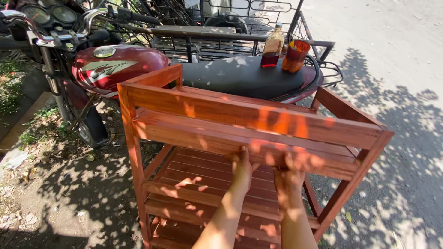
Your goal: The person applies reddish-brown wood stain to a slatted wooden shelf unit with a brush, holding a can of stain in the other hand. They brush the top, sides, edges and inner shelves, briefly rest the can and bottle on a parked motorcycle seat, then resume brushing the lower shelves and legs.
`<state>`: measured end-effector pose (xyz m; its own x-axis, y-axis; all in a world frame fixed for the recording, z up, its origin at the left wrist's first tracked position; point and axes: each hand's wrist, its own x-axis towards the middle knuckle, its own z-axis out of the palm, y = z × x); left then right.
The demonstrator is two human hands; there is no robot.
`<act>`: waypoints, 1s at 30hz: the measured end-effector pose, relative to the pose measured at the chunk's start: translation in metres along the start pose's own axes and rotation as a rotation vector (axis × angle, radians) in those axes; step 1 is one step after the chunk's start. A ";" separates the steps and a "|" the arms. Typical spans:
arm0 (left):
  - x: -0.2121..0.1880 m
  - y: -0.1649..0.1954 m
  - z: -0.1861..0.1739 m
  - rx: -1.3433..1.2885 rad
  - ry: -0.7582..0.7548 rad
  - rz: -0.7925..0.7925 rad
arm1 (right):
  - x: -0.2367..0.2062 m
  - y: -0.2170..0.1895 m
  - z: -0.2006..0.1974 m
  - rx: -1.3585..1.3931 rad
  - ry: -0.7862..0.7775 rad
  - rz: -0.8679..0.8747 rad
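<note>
Centre frame: red-stained wooden rack [249, 138] stands upright on the ground beside a motorcycle [115, 64]. Left hand [242, 169] and right hand [289, 177] both clasp its front rail from below, probably steadying it. Long axis runs left to right, rising toward upper left; 2 containers sit on the motorcycle seat [240, 74].

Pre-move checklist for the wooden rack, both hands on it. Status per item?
1. Left hand on the lower front rail of the wooden rack: ok.
2. Right hand on the same rail, beside the left: ok.
3. Grip firmness, fingers wrapped under the rail: cannot tell.
4. Rack standing level on the ground: cannot tell, feet out of view.
5. Clearance from the motorcycle behind: not ok, very close.
6. Bottle and cup upright on the seat: ok.
</note>
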<state>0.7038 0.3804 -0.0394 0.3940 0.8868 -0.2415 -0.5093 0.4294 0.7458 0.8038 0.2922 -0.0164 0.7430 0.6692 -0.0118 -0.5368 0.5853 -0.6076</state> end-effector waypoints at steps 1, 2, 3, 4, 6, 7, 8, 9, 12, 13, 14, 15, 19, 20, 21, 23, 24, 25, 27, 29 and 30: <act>0.010 0.005 0.004 0.050 0.035 -0.083 | 0.006 -0.001 0.008 -0.007 -0.014 -0.017; 0.014 0.006 0.009 0.025 -0.030 0.026 | 0.006 -0.002 0.012 -0.022 -0.012 -0.020; 0.016 0.006 0.011 0.004 -0.082 0.134 | 0.007 -0.002 0.015 -0.038 -0.006 -0.014; 0.018 0.004 0.011 0.017 -0.011 0.084 | 0.011 -0.001 0.017 -0.047 -0.015 -0.016; 0.020 0.005 0.011 0.046 0.105 0.012 | 0.014 0.000 0.016 -0.048 -0.057 -0.043; 0.019 0.006 0.010 0.055 0.109 -0.003 | 0.016 0.001 0.014 -0.078 -0.054 -0.042; 0.020 0.008 0.009 0.064 0.111 -0.012 | 0.018 0.001 0.012 -0.105 -0.055 -0.042; 0.019 0.010 0.008 0.072 0.116 -0.025 | 0.020 0.002 0.009 -0.135 -0.053 -0.039; 0.024 0.018 0.010 -0.004 0.015 -0.009 | 0.026 0.004 0.007 -0.142 -0.019 0.005; 0.026 0.020 0.011 0.016 0.034 -0.019 | 0.028 0.004 0.008 -0.142 -0.010 0.018; 0.027 0.022 0.010 0.038 0.055 -0.034 | 0.030 0.004 0.010 -0.143 0.005 0.032; 0.027 0.023 0.009 0.061 0.079 -0.054 | 0.031 0.003 0.012 -0.145 0.025 0.050; 0.027 0.023 0.003 0.170 0.203 -0.087 | 0.027 0.001 0.016 -0.290 0.260 0.244; 0.026 0.022 0.002 0.264 0.236 -0.083 | 0.024 -0.001 0.015 -0.319 0.237 0.297; 0.025 0.020 0.002 0.356 0.270 -0.078 | 0.020 -0.003 0.013 -0.349 0.212 0.350; 0.019 0.010 0.003 0.473 0.338 -0.060 | 0.013 -0.009 0.009 -0.456 0.215 0.472; 0.014 0.005 0.006 0.535 0.370 -0.047 | 0.009 -0.013 0.007 -0.506 0.214 0.533; 0.010 -0.002 0.009 0.585 0.362 -0.032 | 0.007 -0.019 0.004 -0.514 0.186 0.513; -0.002 -0.021 0.020 0.686 0.341 -0.001 | 0.004 -0.039 -0.003 -0.530 0.132 0.469; -0.023 -0.043 0.032 0.811 0.296 0.306 | 0.008 -0.067 -0.013 -0.539 0.148 0.331; -0.034 -0.053 0.040 0.869 0.269 0.456 | 0.010 -0.083 -0.020 -0.547 0.158 0.267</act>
<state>0.7482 0.3205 -0.0463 0.0613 0.9900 0.1268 0.2061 -0.1369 0.9689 0.8639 0.2413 0.0174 0.6841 0.6599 -0.3109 -0.4609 0.0607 -0.8854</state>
